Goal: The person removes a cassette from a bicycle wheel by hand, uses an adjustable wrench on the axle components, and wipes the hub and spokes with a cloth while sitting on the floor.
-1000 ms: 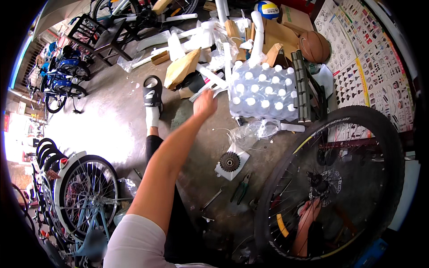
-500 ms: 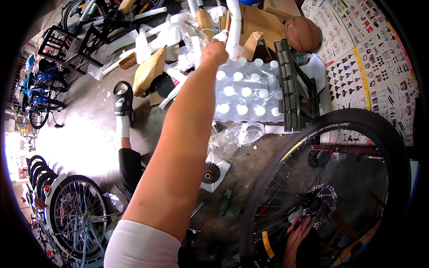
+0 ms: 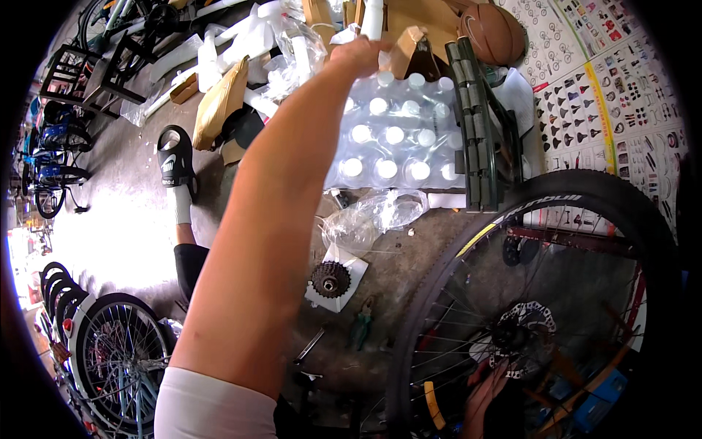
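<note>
My left arm, with a white sleeve, stretches far forward across the middle. My left hand (image 3: 355,57) is among packing waste, just beyond a plastic-wrapped pack of water bottles (image 3: 395,135). One digit points right, across a white foam tube (image 3: 371,20); the other fingers are mostly hidden, and I see nothing held. At the lower right stands a large bicycle wheel (image 3: 581,196) with a knobbly black tyre and a disc rotor (image 3: 545,322). Behind its spokes my right hand (image 3: 486,380) is closed at the hub, partly hidden. A brown cardboard piece (image 3: 406,51) lies beside my left hand.
A sprocket cassette (image 3: 330,279) lies on white paper, with green-handled pliers (image 3: 361,325) and a wrench (image 3: 310,345) nearby. A dark green frame (image 3: 479,124) and a basketball (image 3: 494,34) stand right of the bottles. My sandalled foot (image 3: 175,161) and a parked bicycle (image 3: 124,358) are left.
The bottles, cassette and floor items have shifted left in view. My left hand is slightly higher in the picture, a digit now stretched rightward over the foam tube. The right hand stays at the hub.
</note>
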`<state>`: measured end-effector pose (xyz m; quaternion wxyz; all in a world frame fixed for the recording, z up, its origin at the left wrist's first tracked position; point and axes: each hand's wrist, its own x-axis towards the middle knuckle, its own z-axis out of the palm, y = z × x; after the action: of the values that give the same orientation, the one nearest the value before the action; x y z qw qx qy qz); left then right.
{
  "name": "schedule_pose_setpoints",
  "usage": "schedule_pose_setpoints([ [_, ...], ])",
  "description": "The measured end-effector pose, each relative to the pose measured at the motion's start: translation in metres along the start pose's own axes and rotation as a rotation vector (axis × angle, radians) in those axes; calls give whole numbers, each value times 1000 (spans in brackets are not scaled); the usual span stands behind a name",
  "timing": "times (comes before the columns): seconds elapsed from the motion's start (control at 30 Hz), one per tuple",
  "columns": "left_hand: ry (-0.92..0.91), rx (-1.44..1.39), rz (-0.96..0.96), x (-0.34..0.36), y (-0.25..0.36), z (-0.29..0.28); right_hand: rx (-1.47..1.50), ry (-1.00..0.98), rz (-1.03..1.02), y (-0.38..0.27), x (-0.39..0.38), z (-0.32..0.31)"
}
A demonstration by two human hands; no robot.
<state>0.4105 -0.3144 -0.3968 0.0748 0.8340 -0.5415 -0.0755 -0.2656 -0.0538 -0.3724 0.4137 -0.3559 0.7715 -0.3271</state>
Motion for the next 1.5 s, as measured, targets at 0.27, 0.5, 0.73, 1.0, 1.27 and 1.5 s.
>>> schedule_pose_setpoints([
  [0.27, 817, 89, 102, -35, -16, -104, 92, -56, 111, -63, -26, 31],
  [0.5, 744, 133, 303, -141, 13, -248, -107, -292, 161, -40, 0, 18],
  [0.73, 802, -2, 410, -269, 83, -312, -339, -144, -587, -35, 13, 40],
  [1.0, 290, -740, -195, -375, 151, -201, -463, -300, -427, -39, 35, 37],
  [1.27, 9, -1552, -177, -406, 252, -76, -457, -296, -419, -56, 15, 24],
  [1.5, -147, -1685, 28, -439, 286, -42, -366, -257, -506, -57, 8, 27],
])
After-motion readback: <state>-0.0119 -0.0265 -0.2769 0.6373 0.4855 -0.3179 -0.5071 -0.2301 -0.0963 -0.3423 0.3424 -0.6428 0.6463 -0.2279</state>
